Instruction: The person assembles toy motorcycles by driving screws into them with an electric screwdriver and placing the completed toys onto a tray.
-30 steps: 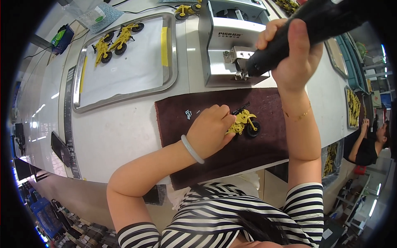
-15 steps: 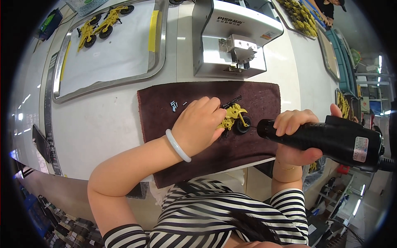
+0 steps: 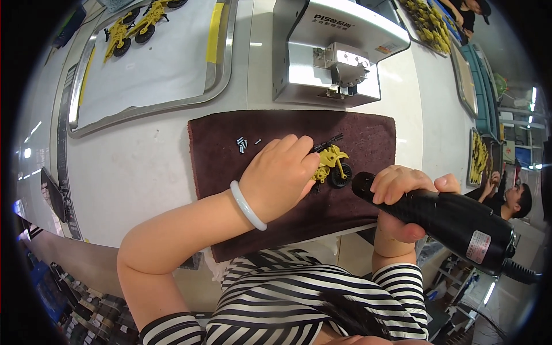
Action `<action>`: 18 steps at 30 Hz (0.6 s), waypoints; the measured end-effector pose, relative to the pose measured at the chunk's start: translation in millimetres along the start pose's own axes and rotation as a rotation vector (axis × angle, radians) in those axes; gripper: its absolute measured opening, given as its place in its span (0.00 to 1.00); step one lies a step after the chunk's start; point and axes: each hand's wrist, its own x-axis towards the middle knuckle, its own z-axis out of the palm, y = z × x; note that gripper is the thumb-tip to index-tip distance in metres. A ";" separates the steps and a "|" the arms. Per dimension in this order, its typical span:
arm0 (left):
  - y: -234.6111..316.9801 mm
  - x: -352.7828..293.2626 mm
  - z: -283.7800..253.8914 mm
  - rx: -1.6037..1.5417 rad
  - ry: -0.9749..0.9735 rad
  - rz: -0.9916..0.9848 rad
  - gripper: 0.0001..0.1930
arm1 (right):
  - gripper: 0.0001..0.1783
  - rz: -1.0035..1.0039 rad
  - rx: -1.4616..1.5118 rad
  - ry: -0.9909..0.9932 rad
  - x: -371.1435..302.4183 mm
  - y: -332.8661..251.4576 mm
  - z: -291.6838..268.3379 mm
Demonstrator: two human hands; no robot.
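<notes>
My left hand (image 3: 280, 177) is closed around the rear part of a small yellow toy motorcycle (image 3: 330, 162) with black wheels, resting on a dark brown cloth (image 3: 227, 210). Its front wheel points right; the rear end is hidden under my fingers. My right hand (image 3: 405, 195) is wrapped around a black corded electric screwdriver (image 3: 443, 221). The tool's nose points toward the front wheel, with a small gap between them. Several small silver screws (image 3: 241, 145) lie on the cloth beyond my left hand, one a little apart.
A silver screw-feeding machine (image 3: 339, 54) stands behind the cloth. At the far left, a metal tray (image 3: 155, 106) lined with white paper holds yellow toy motorcycles (image 3: 141, 29). More yellow parts (image 3: 428, 26) fill a tray at the far right. Other people (image 3: 512, 198) are at the right edge.
The screwdriver has swung so its cord end is lower and nearer me, its nose still by the front wheel. My left hand keeps its hold on the motorcycle. The view has shifted slightly.
</notes>
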 end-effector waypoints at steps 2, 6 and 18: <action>-0.9 -1.4 -0.2 0.016 -0.007 -0.003 0.18 | 0.38 -0.028 0.019 -0.010 1.3 0.0 1.4; -3.4 -5.9 0.0 -0.006 0.017 -0.011 0.18 | 0.47 0.172 0.061 0.032 28.6 -3.2 6.0; -1.8 -5.8 2.6 -0.007 0.063 0.025 0.18 | 0.28 -0.106 0.000 0.048 139.6 39.6 14.4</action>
